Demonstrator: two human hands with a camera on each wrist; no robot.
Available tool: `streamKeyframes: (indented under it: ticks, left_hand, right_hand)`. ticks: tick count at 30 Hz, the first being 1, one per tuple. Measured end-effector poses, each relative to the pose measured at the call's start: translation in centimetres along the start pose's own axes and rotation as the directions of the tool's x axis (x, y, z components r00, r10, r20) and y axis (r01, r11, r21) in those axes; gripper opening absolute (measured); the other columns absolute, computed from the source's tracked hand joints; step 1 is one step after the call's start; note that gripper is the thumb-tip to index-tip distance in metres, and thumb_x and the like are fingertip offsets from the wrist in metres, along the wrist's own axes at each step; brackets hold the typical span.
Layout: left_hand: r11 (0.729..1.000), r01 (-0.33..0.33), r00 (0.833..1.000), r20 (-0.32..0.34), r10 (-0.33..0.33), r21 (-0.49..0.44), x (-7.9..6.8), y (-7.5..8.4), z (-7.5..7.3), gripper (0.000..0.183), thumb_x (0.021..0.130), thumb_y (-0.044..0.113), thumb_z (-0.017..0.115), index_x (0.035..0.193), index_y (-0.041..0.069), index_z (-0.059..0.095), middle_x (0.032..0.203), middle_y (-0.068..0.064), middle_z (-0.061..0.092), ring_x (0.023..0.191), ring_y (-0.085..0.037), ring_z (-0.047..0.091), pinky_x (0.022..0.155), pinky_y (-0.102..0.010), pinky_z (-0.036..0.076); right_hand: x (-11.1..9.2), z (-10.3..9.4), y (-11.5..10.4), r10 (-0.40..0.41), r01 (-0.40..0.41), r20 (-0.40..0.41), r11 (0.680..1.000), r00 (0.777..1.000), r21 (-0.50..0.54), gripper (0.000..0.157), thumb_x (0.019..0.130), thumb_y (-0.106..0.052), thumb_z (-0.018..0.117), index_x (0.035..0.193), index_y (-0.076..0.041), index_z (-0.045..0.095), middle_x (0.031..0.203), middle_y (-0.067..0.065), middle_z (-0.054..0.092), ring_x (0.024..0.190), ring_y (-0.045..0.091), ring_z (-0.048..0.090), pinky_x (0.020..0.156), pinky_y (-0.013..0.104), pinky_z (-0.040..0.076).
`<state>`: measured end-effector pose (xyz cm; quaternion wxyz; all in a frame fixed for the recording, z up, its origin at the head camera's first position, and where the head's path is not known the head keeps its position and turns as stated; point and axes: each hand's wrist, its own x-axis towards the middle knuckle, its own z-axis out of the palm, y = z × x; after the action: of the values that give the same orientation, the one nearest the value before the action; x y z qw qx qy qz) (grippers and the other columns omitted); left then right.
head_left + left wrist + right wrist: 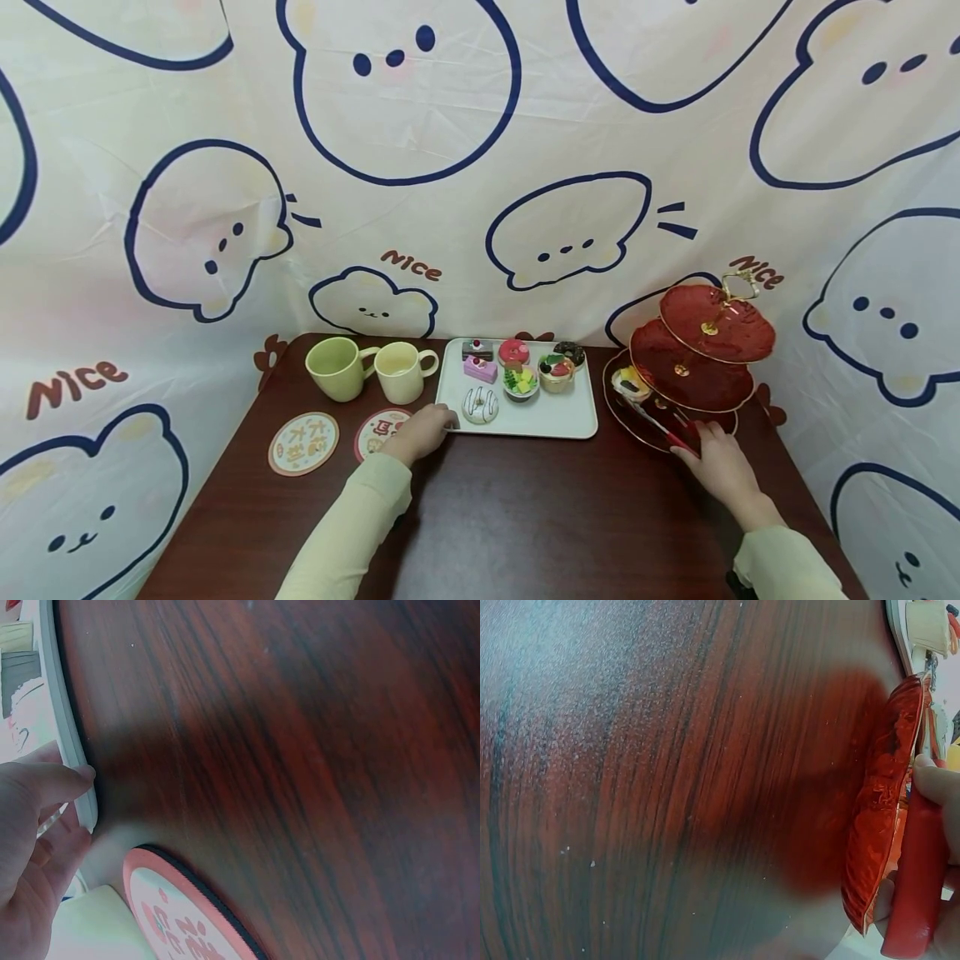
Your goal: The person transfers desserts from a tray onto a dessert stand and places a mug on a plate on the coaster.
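My left hand (pixel 423 432) pinches the front left corner of a white tray (pixel 551 422), its thumb on the rim in the left wrist view. Small cakes, cupcakes and donuts sit on that tray, a white striped donut (pixel 480 405) nearest the hand. My right hand (pixel 723 473) grips red-handled tongs (pixel 922 862). Their metal arms reach over the bottom plate (pixel 624 427) of a red, gold-rimmed tiered stand (pixel 693 379). Beside the tongs' tips, on that plate, lies a round pastry (pixel 628 383) with yellow and dark topping.
Left of the tray stand a green mug (pixel 335 371) and a cream mug (pixel 400 375). Two round coasters, one cream (pixel 303 443) and one red-rimmed (pixel 369 433), lie before them. A patterned cloth (pixel 450 225) hangs behind the brown table (pixel 555 517).
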<state>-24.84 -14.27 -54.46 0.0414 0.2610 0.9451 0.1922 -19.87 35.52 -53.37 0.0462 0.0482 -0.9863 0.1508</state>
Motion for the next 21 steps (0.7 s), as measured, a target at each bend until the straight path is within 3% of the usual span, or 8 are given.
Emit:
streamKeyframes:
  ticks: [21]
  left_hand:
    - [1.000,-0.015,1.000,0.008,0.015,-0.010,-0.01,-0.08,-0.01,0.021,0.086,-0.015,0.060,0.095,-0.001,0.073,0.091,-0.011,0.068,0.090,-0.030,0.066,0.083,-0.044,0.055]
  right_hand:
    - [-0.36,0.06,0.48,0.023,-0.023,0.027,1.000,0.999,-0.022,0.064,0.092,-0.030,0.076,0.125,0.021,0.053,0.113,0.038,0.054,0.097,0.055,0.056,0.084,0.067,0.049]
